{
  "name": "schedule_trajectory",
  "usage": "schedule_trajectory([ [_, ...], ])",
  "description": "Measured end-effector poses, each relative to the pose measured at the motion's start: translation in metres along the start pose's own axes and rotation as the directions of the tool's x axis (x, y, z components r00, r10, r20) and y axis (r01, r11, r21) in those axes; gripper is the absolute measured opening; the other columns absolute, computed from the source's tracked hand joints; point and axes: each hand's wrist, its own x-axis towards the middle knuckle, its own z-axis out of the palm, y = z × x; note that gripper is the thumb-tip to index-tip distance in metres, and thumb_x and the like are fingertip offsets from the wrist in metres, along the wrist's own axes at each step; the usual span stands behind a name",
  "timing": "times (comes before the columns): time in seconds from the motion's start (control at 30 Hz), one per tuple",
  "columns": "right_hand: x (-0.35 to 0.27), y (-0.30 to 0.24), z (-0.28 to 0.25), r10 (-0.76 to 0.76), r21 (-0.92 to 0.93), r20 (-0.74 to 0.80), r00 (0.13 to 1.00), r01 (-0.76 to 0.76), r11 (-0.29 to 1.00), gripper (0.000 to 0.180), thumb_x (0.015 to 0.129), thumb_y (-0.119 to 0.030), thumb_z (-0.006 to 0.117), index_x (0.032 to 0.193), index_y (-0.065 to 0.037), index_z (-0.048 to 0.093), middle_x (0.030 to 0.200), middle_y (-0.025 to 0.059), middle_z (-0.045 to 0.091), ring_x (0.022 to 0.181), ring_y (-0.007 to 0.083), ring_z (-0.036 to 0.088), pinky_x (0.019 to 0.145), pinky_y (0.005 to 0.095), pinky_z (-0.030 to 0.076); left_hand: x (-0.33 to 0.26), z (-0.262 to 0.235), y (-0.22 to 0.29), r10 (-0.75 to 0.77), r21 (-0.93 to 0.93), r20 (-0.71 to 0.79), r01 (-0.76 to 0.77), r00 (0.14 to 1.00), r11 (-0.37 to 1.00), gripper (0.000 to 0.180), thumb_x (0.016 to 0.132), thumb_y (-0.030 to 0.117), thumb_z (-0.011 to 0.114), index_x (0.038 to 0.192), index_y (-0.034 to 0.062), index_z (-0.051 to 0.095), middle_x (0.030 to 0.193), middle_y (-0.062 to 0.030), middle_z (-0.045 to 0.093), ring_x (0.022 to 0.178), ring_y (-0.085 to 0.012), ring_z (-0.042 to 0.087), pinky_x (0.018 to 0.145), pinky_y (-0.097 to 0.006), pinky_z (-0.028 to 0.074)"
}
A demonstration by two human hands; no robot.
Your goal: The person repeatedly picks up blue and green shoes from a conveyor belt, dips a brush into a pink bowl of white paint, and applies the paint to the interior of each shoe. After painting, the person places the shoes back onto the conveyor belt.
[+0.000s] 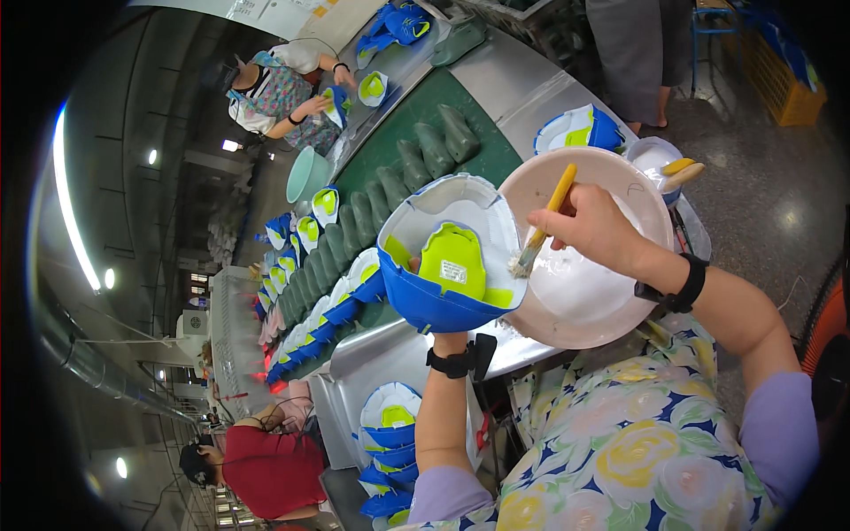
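A blue shoe upper [416,299] with a white inner edge and lime-green lining rests on my left hand [450,342], its open side facing up. Most of that hand is hidden inside and under the upper; a fingertip shows by the lining. My right hand [595,228] pinches a paintbrush [560,191] by its yellow handle. The brush's pale bristles touch the upper's white right edge. Just beyond, under my right hand, stands a wide pale pink basin [657,208] with white liquid in it.
Grey-green shoe lasts [431,150] and several blue uppers [341,310] line a green conveyor belt [482,133]. A stack of uppers [390,456] stands beside my left forearm. Behind the basin are another upper [606,131] and a white tub [652,157] with brushes. Two co-workers [274,460] [297,106] are at left.
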Motion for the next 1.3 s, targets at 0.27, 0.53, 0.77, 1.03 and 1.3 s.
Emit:
schedule_trajectory([
  [0.27, -0.015, -0.01, 0.006, -0.04, 0.145, 0.127, 0.991, 0.021, 0.989, 0.029, 0.093, -0.024, 0.071, 0.102, 0.003, 0.067, 0.091, 0.0114, 0.071, 0.074, 0.0143, 0.07, 0.069, 0.0242, 0.057, 0.005, -0.022, 0.002, 0.209, 0.288, 0.058, -0.217, 0.976, 0.933, 0.049, 0.103, 0.033, 0.05, 0.142, 0.0042, 0.048, 0.133, -0.0178, 0.061, 0.116, -0.0321, 0.064, 0.099, -0.049, 0.054],
  [0.53, -0.004, -0.016, -0.026, -0.64, -0.115, 0.144, 0.754, 0.656, 0.746, 0.015, 0.089, -0.012, 0.074, 0.101, -0.006, 0.068, 0.098, 0.0085, 0.072, 0.09, 0.021, 0.07, 0.079, 0.0306, 0.055, 0.009, -0.05, 0.031, -0.396, -0.387, 0.592, 0.678, 0.702, 0.625, 0.051, 0.105, 0.035, 0.047, 0.146, 0.0048, 0.046, 0.14, -0.0152, 0.057, 0.122, -0.0306, 0.061, 0.098, -0.046, 0.055],
  [0.77, 0.006, -0.04, 0.029, -0.889, 0.093, 0.333, 0.313, 0.928, 0.361, 0.02, 0.086, -0.008, 0.076, 0.104, -0.008, 0.065, 0.109, 0.007, 0.072, 0.101, 0.0265, 0.069, 0.087, 0.0368, 0.054, -0.051, -0.011, 0.016, -0.453, -0.442, 0.665, 0.802, 0.594, 0.401, 0.055, 0.103, 0.039, 0.049, 0.146, 0.0053, 0.046, 0.139, -0.016, 0.057, 0.122, -0.0318, 0.061, 0.098, -0.047, 0.055],
  [1.03, 0.022, -0.033, 0.015, -0.737, -0.146, 0.496, 0.459, 0.881, 0.45, 0.015, 0.087, -0.011, 0.069, 0.097, -0.004, 0.061, 0.096, 0.0131, 0.067, 0.092, 0.0327, 0.067, 0.082, 0.0391, 0.055, -0.056, -0.008, 0.01, -0.514, -0.429, 0.608, 0.795, 0.605, 0.429, 0.059, 0.101, 0.043, 0.052, 0.146, 0.0059, 0.046, 0.138, -0.0168, 0.058, 0.121, -0.0333, 0.062, 0.098, -0.049, 0.055],
  [1.3, 0.028, -0.024, 0.0, -0.406, -0.301, 0.417, 0.813, 0.545, 0.783, 0.019, 0.086, -0.018, 0.071, 0.089, 0.001, 0.067, 0.083, 0.0192, 0.069, 0.073, 0.033, 0.067, 0.067, 0.038, 0.053, -0.052, -0.008, 0.016, -0.545, -0.445, 0.502, 0.74, 0.672, 0.504, 0.063, 0.099, 0.048, 0.054, 0.146, 0.0065, 0.047, 0.138, -0.0177, 0.058, 0.12, -0.0347, 0.062, 0.098, -0.05, 0.054],
])
